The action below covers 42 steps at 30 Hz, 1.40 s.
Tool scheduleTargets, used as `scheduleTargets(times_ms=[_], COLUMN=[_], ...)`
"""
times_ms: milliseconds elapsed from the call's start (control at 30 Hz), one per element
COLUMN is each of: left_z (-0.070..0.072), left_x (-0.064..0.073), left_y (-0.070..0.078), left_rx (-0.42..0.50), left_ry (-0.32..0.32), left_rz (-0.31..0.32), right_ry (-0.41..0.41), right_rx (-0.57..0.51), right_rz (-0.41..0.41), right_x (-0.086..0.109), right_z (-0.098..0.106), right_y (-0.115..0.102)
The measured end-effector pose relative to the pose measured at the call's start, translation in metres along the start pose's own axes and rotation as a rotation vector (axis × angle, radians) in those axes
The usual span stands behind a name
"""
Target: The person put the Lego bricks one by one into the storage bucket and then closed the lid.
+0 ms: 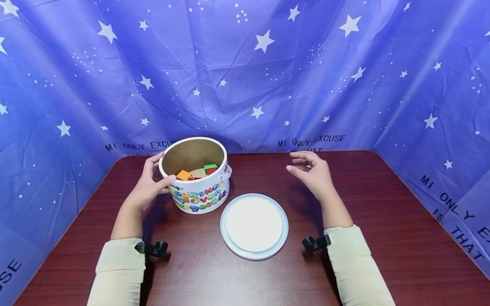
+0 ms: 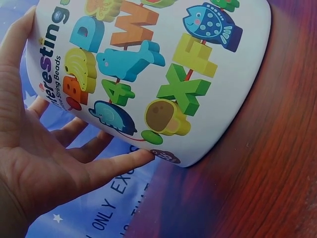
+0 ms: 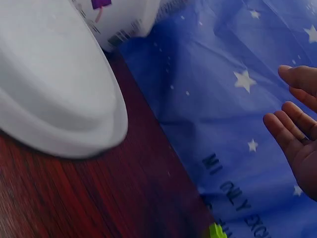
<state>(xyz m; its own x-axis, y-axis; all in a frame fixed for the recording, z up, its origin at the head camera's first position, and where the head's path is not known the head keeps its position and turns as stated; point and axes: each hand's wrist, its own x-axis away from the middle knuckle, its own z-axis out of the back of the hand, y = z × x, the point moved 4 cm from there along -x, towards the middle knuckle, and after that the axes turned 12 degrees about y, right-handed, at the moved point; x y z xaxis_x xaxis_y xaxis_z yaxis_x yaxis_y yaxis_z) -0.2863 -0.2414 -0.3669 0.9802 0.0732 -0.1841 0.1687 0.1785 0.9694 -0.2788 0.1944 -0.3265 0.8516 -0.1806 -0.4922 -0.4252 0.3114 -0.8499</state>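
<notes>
A white bucket [image 1: 200, 197] printed with colourful letters and animals stands at the table's left middle. Inside lie an orange block [image 1: 184, 175], a green block [image 1: 210, 167] and some red and pale pieces. My left hand [image 1: 150, 183] holds the bucket's left side, thumb near the front of the rim and fingers around the far side. In the left wrist view, the hand [image 2: 54, 158] spans the printed wall. My right hand [image 1: 311, 176] hovers at the right with nothing visible in it, thumb and fingers apart. Beyond it, a yellow-green piece [image 3: 216, 231] shows in the right wrist view.
A round white lid [image 1: 254, 225] lies on the dark red-brown table [image 1: 214, 272], between the hands and just right of the bucket. Blue star-patterned cloth [image 1: 237, 85] hangs behind the table and along both sides. The bucket's small handle lug [image 1: 228, 172] sticks out on its right.
</notes>
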Motion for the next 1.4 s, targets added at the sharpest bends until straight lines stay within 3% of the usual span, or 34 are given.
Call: scheduleTargets(times_ms=[167, 300, 500, 667, 1200, 1400], left_z=[0.000, 0.000, 0.002, 0.002, -0.001, -0.001], left_x=[-0.001, 0.001, 0.004, 0.005, 0.005, 0.005], left_y=[0.000, -0.001, -0.002, -0.002, -0.002, -0.002], left_rx=[0.005, 0.013, 0.029, 0.021, 0.027, 0.031], left_ry=[0.005, 0.009, 0.028, 0.029, 0.022, 0.018], left_rz=[-0.008, -0.010, -0.017, -0.018, -0.011, -0.008], right_ry=[0.072, 0.132, 0.192, 0.234, 0.284, 0.274], right_rx=[-0.009, -0.021, -0.035, -0.026, 0.120, 0.202], right_rz=[-0.027, -0.052, -0.157, -0.180, -0.328, -0.297], right_x=[-0.007, -0.010, -0.011, -0.011, -0.002, -0.003], right_z=[0.018, 0.033, 0.052, 0.062, 0.076, 0.079], right_y=[0.027, 0.040, 0.058, 0.070, 0.124, 0.138])
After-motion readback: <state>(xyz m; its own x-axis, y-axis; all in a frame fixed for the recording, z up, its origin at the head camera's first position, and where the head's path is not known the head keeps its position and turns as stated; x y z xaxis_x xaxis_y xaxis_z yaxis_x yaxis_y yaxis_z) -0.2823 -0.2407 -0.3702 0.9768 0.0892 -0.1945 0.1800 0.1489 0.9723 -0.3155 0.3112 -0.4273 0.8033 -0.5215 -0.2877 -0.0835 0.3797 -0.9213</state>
